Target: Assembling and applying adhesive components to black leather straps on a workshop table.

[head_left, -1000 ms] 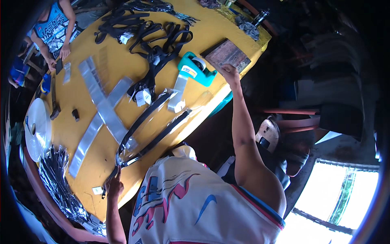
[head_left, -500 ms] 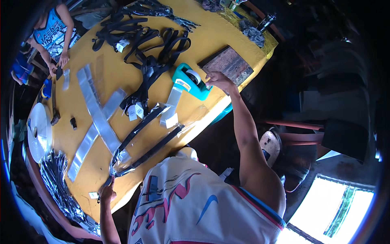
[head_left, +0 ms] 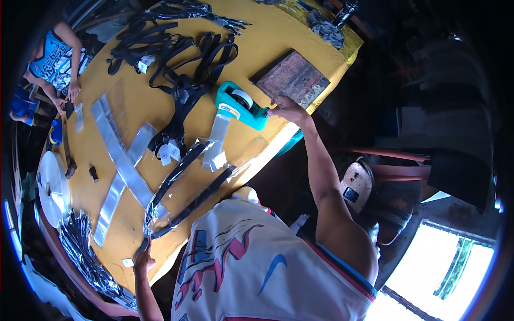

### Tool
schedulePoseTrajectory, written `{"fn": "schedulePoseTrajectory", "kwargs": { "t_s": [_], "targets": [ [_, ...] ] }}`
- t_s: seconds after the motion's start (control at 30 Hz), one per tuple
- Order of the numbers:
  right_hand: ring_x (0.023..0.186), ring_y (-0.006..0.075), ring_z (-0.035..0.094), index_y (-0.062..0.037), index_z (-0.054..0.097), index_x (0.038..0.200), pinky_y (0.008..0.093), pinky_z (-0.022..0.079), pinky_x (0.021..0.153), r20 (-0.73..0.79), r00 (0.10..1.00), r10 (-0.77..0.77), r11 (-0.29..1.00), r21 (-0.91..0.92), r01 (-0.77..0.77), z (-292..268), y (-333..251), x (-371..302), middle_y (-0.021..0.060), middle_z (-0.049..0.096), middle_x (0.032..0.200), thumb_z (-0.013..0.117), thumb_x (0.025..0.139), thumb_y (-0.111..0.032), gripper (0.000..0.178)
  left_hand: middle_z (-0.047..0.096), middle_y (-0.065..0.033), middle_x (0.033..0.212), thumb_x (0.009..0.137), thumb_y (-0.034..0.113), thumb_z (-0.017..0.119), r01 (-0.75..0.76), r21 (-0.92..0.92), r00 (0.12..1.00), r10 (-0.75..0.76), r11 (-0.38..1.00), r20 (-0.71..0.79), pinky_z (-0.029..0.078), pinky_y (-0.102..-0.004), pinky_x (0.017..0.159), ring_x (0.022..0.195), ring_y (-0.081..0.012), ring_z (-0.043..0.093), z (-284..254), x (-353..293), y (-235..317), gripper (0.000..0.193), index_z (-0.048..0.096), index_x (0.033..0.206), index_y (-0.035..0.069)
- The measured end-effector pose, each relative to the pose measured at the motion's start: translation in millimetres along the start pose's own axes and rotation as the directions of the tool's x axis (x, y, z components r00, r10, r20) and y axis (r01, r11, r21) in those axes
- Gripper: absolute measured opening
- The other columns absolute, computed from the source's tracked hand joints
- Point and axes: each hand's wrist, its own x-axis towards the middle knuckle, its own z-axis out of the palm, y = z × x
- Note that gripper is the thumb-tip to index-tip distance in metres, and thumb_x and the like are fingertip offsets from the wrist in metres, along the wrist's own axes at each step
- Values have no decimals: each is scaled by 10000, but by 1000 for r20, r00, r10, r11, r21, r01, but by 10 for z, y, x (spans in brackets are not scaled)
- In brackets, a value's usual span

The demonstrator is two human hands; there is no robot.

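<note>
My left hand (head_left: 143, 261) is closed at the near edge of the yellow table (head_left: 201, 155), its fingers on the lower end of a black strap (head_left: 197, 202) partly in shiny clear plastic. The strap doubles back in two lengths that run up and right. My right hand (head_left: 290, 111) is bent with its fingers drawn together at the right end of a teal tape dispenser (head_left: 247, 113), which carries a roll of tape (head_left: 242, 98). Whatever lies between those fingertips is too small to make out. Below the dispenser lies a flat clear plastic strip (head_left: 217, 136).
Tangled black straps (head_left: 184, 88) cover the table's far middle. Two crossed clear plastic strips (head_left: 124, 171) lie left. A dark slab (head_left: 293, 79) sits beyond my right hand. A white reel (head_left: 53, 187) and a shiny plastic bundle (head_left: 88, 254) line the left edge. A co-worker (head_left: 56, 59) stands far left.
The view has shifted slightly, moving the tabletop things left. My right hand has drawn a little rightward from the dispenser's end. My left hand stays at the strap's end.
</note>
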Motion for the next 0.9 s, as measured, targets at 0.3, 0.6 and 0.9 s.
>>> {"fn": "schedulePoseTrajectory", "kwargs": {
  "t_s": [0.3, 0.6, 0.9],
  "targets": [
    [935, 181, 660, 36, 481, 1243, 294, 502, 790, 27, 1000, -6, 999, 42, 5, 37, 102, -44, 156, 686, 1002, 727, 875, -146, 479, 682, -299, 962, 706, 112, 604, -7, -26, 1000, 8, 1000, 29, 513, -515, 859, 868, -448, 674, -3, 31, -18, 1169, -187, 1548, 294],
    [968, 307, 685, -29, 482, 1251, 402, 515, 837, -212, 955, -206, 903, -416, 103, 212, 119, -188, 169, 696, 1002, 706, 874, -197, 470, 671, -310, 1020, 719, 119, 599, -28, -50, 1000, 29, 998, 3, 520, -516, 839, 895, -447, 671, -7, -14, -7, 1143, -157, 1555, 307],
    [782, 65, 595, -6, 638, 1159, 214, 428, 652, -323, 946, -21, 900, 405, 158, 656, 172, -952, 35, 707, 904, 698, 902, -93, 278, 684, -271, 1009, 753, 109, 603, -45, -101, 996, 38, 994, -78, 531, -523, 822, 891, -432, 676, -29, -103, 45, 1067, -48, 1576, 305]
  ]
}}
